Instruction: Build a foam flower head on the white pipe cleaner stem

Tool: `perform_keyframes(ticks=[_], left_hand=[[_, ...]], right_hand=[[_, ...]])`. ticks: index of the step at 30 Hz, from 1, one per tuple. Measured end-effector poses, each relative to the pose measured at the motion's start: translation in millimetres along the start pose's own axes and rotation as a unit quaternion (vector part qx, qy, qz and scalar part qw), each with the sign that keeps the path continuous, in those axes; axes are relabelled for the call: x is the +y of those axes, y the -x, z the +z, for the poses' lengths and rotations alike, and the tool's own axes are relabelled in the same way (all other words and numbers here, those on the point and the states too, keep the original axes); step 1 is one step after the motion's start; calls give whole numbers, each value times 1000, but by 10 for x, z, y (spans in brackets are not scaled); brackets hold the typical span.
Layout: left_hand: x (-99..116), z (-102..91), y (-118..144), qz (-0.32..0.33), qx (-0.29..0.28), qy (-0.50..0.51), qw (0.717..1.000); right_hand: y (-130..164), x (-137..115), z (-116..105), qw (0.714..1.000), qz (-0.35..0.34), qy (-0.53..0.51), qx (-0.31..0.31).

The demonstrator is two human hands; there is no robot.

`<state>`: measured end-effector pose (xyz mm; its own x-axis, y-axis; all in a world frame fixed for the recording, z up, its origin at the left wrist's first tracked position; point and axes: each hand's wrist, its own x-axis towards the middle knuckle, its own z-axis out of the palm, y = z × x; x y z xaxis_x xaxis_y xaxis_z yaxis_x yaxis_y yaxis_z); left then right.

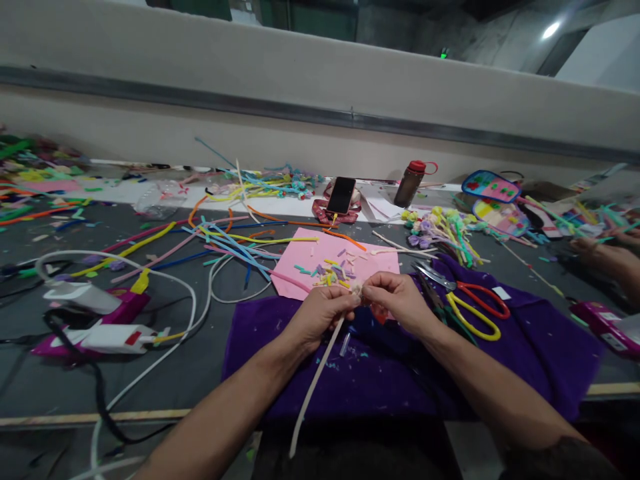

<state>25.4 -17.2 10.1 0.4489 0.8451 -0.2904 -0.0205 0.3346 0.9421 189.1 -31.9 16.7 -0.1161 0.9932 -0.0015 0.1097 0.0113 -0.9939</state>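
A long white pipe cleaner [320, 373] hangs from my left hand [315, 315], which is closed around its upper part; the lower end slants toward me. At its top is a small whitish bunch [357, 291], partly covered by fingertips. My right hand [397, 298] is closed in a pinch at that bunch, touching it from the right. Both hands are above a purple cloth [265, 353] and the near edge of a pink sheet [293, 263]. Short cut pieces [333, 272] in yellow, purple and teal lie on the sheet, just beyond my fingers.
Scissors [465, 300] lie right of my right hand. Loose pipe cleaners [235, 243] and white cables [187, 293] spread leftward, near a magenta-and-white device [107, 327]. Behind are a phone [342, 195], a bottle [411, 185] and bunched stems [445, 230]. Another person's hand [610, 257] is at far right.
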Motion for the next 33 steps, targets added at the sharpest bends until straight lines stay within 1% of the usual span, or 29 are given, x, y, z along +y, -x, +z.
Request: perform_keyframes(ticks=[5,10,16,28,33], left_hand=[[-8,3,0,-3,-5,-1,1000],[2,13,4,-11,-6,-3,1000],[11,18,9,-14,-8,-5,1000],[10,21,14,3,3,-15,1000],[12,18,12,19,7,-31,999]], right_hand=[[-6,8,-2,1000,-2,3,4],[-9,-10,5,1000,-17,-10,20],[-6,-8,15,1000,-14,14,17],[3,34,37,999,-2,29,26],[22,23,50,999,-2,7,31]])
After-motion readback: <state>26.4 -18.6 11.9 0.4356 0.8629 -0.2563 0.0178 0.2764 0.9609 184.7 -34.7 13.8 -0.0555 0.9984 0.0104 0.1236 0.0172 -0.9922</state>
